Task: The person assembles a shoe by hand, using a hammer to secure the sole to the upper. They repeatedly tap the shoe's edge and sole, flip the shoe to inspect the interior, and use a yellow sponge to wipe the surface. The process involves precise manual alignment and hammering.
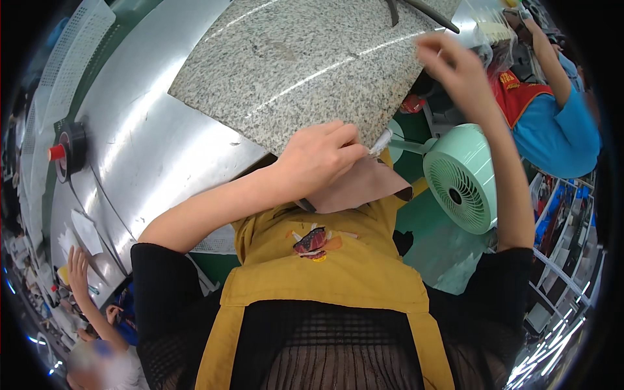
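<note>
My left hand (322,156) is closed at the near corner of a speckled grey granite slab (305,71). Its curled fingers grip a pinkish-brown sheet (357,188), which looks like leather and hangs over my lap. Just right of those fingers is a small white object (382,142) whose kind I cannot make out. My right hand (458,71) is raised by the slab's right edge, slightly blurred. Its fingers are bent and apart from the thumb, with nothing visible between them. Dark tool handles (429,13) lie at the slab's far end.
A shiny metal tabletop (149,156) bears the slab. At left stands a black reel with a red knob (65,153). A mint-green fan (458,179) is under my right forearm. Co-workers sit at right (552,123) and lower left (104,357).
</note>
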`<state>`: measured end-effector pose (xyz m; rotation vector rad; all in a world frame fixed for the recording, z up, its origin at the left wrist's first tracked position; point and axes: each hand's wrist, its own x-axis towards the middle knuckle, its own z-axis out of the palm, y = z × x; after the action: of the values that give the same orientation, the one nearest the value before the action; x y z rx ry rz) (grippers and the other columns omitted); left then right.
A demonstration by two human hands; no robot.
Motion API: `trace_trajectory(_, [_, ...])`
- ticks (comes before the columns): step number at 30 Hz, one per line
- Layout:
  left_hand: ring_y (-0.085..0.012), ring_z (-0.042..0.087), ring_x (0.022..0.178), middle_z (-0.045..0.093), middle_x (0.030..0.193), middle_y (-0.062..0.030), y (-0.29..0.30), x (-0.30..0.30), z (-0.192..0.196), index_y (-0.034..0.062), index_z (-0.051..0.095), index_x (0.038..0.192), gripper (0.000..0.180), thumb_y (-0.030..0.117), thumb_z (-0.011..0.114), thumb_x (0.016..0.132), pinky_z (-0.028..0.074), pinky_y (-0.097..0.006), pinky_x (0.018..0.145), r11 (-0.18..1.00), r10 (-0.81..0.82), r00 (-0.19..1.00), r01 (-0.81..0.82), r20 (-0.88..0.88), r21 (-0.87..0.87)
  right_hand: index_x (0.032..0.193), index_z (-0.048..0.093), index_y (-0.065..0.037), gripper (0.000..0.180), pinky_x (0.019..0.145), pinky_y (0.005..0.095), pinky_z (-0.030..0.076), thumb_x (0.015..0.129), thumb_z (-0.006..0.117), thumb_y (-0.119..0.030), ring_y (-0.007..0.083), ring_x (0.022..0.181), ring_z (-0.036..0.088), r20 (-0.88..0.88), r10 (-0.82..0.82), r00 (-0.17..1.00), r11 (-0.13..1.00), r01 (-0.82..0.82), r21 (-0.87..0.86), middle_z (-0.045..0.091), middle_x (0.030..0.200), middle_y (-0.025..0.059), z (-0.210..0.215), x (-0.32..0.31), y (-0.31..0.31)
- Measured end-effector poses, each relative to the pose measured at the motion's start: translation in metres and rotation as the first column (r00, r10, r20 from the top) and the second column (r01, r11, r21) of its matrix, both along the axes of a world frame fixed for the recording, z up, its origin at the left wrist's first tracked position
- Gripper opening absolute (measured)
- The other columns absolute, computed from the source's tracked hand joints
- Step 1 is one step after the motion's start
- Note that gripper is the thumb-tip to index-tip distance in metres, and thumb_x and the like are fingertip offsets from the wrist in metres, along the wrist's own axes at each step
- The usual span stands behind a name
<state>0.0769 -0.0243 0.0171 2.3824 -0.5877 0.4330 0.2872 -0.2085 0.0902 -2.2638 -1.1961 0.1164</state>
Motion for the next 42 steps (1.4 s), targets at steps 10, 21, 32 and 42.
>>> trace_trajectory(10, [-0.0158, 0.054, 0.075, 0.050, 0.084, -0.0015, 0.002, 0.002, 0.010, 0.0077, 0.059, 0.099, 0.031, 0.010, 0.061, 0.069, 0.049, -0.027, 0.058, 0.965, -0.163, 0.986, 0.154, 0.026, 0.210, 0.088, 0.061, 0.004, 0.039, 0.077, 0.0418, 0.045, 0.085, 0.061, -0.034, 0.0357, 0.089, 0.060, 0.104, -0.220, 0.970, 0.927, 0.240, -0.289, 0.062, 0.091, 0.0256, -0.023, 0.113, 0.074])
trace_trajectory(21, [-0.0179, 0.054, 0.080, 0.048, 0.088, -0.0043, 0.008, 0.009, 0.020, 0.0022, 0.057, 0.100, 0.031, 0.011, 0.060, 0.071, 0.049, -0.028, 0.064, 0.923, -0.290, 0.957, 0.280, -0.002, 0.264, 0.107, 0.058, -0.003, 0.028, 0.054, 0.0249, 0.036, 0.093, 0.052, -0.027, 0.0121, 0.062, 0.050, -0.179, -0.162, 0.970, 0.987, 0.158, -0.036, 0.055, 0.074, 0.0050, -0.039, 0.049, 0.017])
trace_trajectory(32, [-0.0170, 0.051, 0.076, 0.046, 0.080, -0.0026, 0.010, 0.011, 0.007, 0.0036, 0.057, 0.089, 0.019, 0.011, 0.059, 0.071, 0.044, -0.028, 0.066, 0.923, -0.310, 0.935, 0.252, 0.174, 0.292, 0.116, 0.052, 0.001, 0.025, 0.070, 0.0275, 0.048, 0.091, 0.055, -0.003, 0.0240, 0.075, 0.060, -0.460, -0.063, 0.886, 0.996, 0.026, -0.087, 0.060, 0.091, 0.0140, 0.030, -0.145, -0.032])
trace_trajectory(42, [-0.0164, 0.053, 0.080, 0.051, 0.080, -0.0019, 0.011, 0.010, 0.007, 0.0049, 0.060, 0.089, 0.019, 0.011, 0.060, 0.071, 0.043, -0.029, 0.073, 0.920, -0.289, 0.930, 0.204, 0.226, 0.335, 0.116, 0.052, 0.000, 0.026, 0.070, 0.0287, 0.048, 0.092, 0.057, -0.007, 0.0235, 0.072, 0.059, -0.500, -0.131, 0.856, 0.989, 0.078, -0.125, 0.061, 0.086, 0.0130, 0.027, -0.152, -0.032])
